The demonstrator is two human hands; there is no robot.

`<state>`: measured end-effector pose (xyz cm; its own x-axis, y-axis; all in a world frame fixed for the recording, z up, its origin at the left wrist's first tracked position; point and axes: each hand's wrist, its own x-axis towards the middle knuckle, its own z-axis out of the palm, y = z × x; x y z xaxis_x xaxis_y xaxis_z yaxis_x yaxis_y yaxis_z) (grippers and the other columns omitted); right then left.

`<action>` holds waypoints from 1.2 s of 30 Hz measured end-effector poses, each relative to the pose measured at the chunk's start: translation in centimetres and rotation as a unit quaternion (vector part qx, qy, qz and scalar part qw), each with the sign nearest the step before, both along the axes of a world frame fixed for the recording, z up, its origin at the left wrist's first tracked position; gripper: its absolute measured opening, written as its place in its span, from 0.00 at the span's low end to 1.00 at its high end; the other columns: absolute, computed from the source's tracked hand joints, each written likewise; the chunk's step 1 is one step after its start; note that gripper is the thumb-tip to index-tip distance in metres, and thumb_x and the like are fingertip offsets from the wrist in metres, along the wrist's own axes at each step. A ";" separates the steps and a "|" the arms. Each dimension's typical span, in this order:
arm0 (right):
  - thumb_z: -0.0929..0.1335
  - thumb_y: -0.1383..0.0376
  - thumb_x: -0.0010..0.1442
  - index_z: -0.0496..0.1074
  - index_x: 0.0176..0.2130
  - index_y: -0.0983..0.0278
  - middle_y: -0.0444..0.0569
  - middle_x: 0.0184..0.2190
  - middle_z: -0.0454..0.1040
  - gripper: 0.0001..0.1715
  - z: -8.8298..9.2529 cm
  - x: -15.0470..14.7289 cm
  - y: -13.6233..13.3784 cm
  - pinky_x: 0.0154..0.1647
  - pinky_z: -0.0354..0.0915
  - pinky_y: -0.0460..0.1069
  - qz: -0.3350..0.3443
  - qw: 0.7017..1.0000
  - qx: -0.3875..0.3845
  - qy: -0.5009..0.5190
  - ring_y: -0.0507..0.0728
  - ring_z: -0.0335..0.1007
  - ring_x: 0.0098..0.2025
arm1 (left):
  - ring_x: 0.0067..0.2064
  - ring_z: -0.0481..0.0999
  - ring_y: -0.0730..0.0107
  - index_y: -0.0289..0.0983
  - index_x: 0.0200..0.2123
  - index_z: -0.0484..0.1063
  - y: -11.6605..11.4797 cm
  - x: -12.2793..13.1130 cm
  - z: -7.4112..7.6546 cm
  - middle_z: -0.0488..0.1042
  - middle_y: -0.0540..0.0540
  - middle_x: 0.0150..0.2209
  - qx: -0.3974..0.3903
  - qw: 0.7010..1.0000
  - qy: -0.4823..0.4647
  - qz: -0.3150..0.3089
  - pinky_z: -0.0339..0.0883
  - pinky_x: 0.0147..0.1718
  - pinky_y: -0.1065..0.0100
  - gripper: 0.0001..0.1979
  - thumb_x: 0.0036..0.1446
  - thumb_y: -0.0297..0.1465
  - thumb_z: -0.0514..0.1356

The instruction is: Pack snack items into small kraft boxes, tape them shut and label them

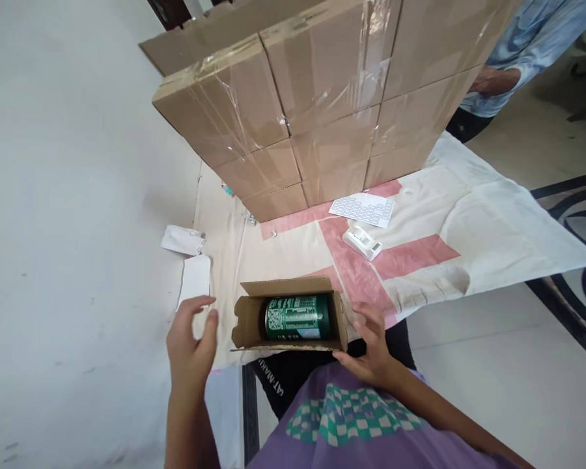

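Two hands, both with fingers spread: my left hand (191, 340) is empty; my right hand (379, 357) curves by the near corner of the open cardboard box (247, 320) between them, contact uncertain. A careless nudge could tip box and green printed can (293, 317) off the cloth's (278, 254) near edge. The can's underside is hidden, its small print unreadable.

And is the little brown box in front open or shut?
Open: the box's flaps stand apart, and you can see a green can lying on its side inside.
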<state>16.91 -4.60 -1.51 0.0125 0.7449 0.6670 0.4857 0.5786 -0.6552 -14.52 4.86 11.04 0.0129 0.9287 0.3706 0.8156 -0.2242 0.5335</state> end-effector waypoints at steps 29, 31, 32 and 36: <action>0.65 0.64 0.56 0.65 0.59 0.57 0.56 0.55 0.65 0.31 -1.3 -1.0 7.4 0.60 0.63 0.70 -0.018 0.996 -0.064 0.066 0.69 0.61 0.60 | 0.57 0.66 0.56 0.43 0.57 0.71 -2.8 2.6 -9.6 0.75 0.43 0.49 0.036 0.994 0.046 -0.087 0.56 0.59 0.47 0.22 0.63 0.21 0.51; 0.63 0.68 0.56 0.71 0.53 0.56 0.53 0.53 0.69 0.25 -1.2 -0.8 7.5 0.61 0.61 0.71 0.029 0.997 -0.056 0.041 0.69 0.61 0.61 | 0.60 0.64 0.53 0.45 0.54 0.76 -2.8 2.9 -9.3 0.75 0.43 0.51 0.021 0.992 0.090 -0.086 0.53 0.60 0.46 0.18 0.65 0.25 0.55; 0.62 0.70 0.56 0.74 0.49 0.56 0.52 0.51 0.71 0.23 -1.2 -0.7 7.5 0.60 0.61 0.71 0.045 0.997 -0.050 0.033 0.69 0.62 0.60 | 0.61 0.63 0.51 0.47 0.54 0.76 -2.7 3.1 -9.1 0.75 0.43 0.53 0.018 0.991 0.102 -0.087 0.52 0.60 0.46 0.17 0.66 0.28 0.57; 0.62 0.72 0.54 0.77 0.43 0.56 0.50 0.47 0.75 0.22 -1.4 -0.4 7.4 0.57 0.63 0.71 0.043 0.998 -0.042 0.032 0.68 0.63 0.57 | 0.66 0.58 0.45 0.51 0.58 0.74 -2.6 3.1 -8.6 0.69 0.40 0.60 -0.005 0.981 0.142 -0.133 0.48 0.63 0.41 0.19 0.65 0.39 0.60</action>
